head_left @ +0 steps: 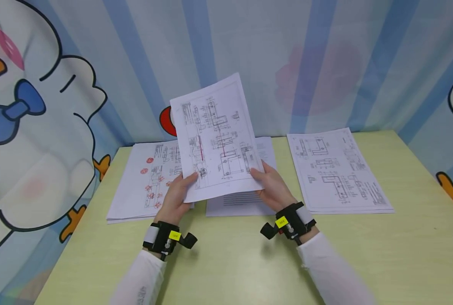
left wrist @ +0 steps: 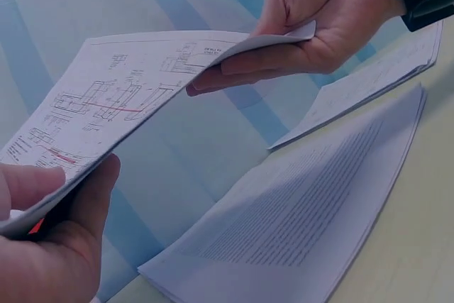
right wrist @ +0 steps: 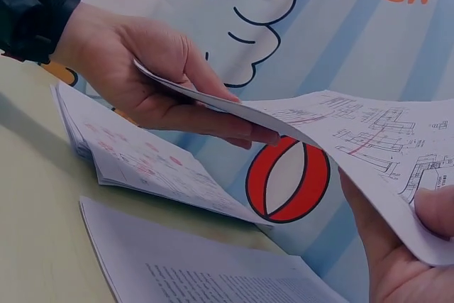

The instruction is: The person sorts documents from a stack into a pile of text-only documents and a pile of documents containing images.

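Both hands hold up a sheet of paper printed with technical drawings and marked with red lines. My left hand grips its lower left edge, thumb on the printed face and fingers beneath. At the lower right corner, my right hand pinches it the same way. In the left wrist view the sheet is tilted and bends up near the right hand. The right wrist view shows the left hand's fingers under the paper. Below it lies a text-printed stack, partly hidden by the raised sheet.
On the table, a stack of drawings with red marks lies at the left. Another pile of drawings lies at the right. A striped curtain with cartoon ducks hangs right behind the table's back edge.
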`<state>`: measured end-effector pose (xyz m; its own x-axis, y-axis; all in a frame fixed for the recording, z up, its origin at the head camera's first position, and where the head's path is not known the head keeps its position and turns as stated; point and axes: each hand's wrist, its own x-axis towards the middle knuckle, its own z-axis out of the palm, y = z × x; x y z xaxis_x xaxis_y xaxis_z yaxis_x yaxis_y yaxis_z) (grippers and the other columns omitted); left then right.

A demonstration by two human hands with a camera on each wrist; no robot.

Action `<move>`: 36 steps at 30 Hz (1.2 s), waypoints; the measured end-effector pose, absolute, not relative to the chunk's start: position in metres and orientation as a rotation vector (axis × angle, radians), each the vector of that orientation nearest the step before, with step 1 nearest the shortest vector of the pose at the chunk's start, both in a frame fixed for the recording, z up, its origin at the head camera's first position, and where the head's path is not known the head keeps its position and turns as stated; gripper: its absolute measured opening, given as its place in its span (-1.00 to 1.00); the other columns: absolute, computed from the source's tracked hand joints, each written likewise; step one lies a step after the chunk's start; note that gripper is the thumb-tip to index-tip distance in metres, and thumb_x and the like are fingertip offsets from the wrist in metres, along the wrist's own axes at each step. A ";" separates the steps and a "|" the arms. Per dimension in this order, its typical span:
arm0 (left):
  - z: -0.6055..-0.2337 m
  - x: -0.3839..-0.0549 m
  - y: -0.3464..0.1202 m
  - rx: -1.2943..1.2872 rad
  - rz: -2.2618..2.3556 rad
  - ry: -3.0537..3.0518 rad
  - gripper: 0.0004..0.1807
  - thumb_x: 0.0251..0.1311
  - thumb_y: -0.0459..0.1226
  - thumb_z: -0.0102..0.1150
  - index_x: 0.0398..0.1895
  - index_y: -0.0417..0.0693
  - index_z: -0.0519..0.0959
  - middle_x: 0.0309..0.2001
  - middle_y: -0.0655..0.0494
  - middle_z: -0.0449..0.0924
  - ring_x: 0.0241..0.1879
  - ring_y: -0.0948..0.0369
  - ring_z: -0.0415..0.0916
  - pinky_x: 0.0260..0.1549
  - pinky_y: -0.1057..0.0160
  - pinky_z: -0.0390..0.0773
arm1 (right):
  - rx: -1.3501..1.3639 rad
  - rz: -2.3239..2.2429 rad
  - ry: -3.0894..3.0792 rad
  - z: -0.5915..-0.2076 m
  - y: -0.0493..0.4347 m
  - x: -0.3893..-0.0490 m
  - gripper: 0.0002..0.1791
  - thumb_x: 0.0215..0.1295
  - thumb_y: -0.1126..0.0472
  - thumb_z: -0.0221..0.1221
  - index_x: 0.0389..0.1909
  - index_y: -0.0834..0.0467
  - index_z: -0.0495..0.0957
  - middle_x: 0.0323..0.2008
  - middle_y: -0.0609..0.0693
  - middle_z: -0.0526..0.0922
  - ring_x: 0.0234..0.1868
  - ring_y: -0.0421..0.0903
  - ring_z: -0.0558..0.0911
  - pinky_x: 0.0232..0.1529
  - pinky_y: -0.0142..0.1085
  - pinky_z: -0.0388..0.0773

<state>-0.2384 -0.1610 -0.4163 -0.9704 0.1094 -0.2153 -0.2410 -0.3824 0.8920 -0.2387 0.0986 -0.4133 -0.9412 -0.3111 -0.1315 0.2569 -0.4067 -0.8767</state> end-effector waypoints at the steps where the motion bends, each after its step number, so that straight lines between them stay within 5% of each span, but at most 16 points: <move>1: -0.416 -0.239 -0.158 -0.187 2.449 1.592 -0.59 0.49 -0.28 -0.06 0.35 0.10 0.37 0.03 0.31 0.66 0.02 0.36 0.66 -0.03 0.36 0.63 | -0.076 -2.377 1.489 -0.413 0.102 -0.239 -0.43 0.59 0.26 -0.24 0.55 -0.08 0.06 0.50 -0.07 0.25 0.26 -0.27 0.50 0.08 -0.45 0.58; 9: -0.418 -0.243 -0.134 -0.096 2.476 1.516 -0.59 0.50 -0.31 -0.12 0.36 0.07 0.35 0.06 0.27 0.63 0.07 0.32 0.63 0.04 0.34 0.61 | -0.071 -2.316 1.649 -0.414 0.129 -0.237 -0.41 0.58 0.28 -0.24 0.56 -0.10 0.04 0.51 -0.01 0.24 0.22 -0.28 0.53 0.11 -0.45 0.55; 20: -0.422 -0.245 -0.091 0.012 2.317 1.673 -0.58 0.51 -0.29 -0.15 0.37 -0.04 0.35 0.07 0.17 0.61 -0.03 0.33 0.63 -0.13 0.37 0.59 | -0.141 -2.061 2.029 -0.410 0.183 -0.235 -0.36 0.51 0.36 -0.16 0.57 0.04 0.02 0.49 0.09 0.28 0.17 -0.25 0.59 0.08 -0.37 0.59; 27: -0.421 -0.248 -0.071 0.120 2.238 1.725 -0.59 0.51 -0.29 -0.18 0.35 0.03 0.38 0.14 0.07 0.59 -0.02 0.30 0.60 -0.14 0.33 0.55 | 0.032 -1.912 2.260 -0.404 0.207 -0.234 -0.42 0.58 0.14 -0.12 0.55 0.11 0.08 0.38 0.22 0.42 -0.10 -0.40 0.67 -0.09 -0.43 0.63; 36: -0.424 -0.252 -0.035 0.176 2.148 1.827 -0.58 0.52 -0.26 -0.14 0.38 0.17 0.35 0.23 0.06 0.58 0.00 0.29 0.63 -0.16 0.36 0.59 | 0.161 -1.818 2.434 -0.404 0.238 -0.234 -0.41 0.58 0.08 -0.13 0.52 0.19 0.12 0.37 0.24 0.41 -0.14 -0.46 0.59 -0.14 -0.53 0.56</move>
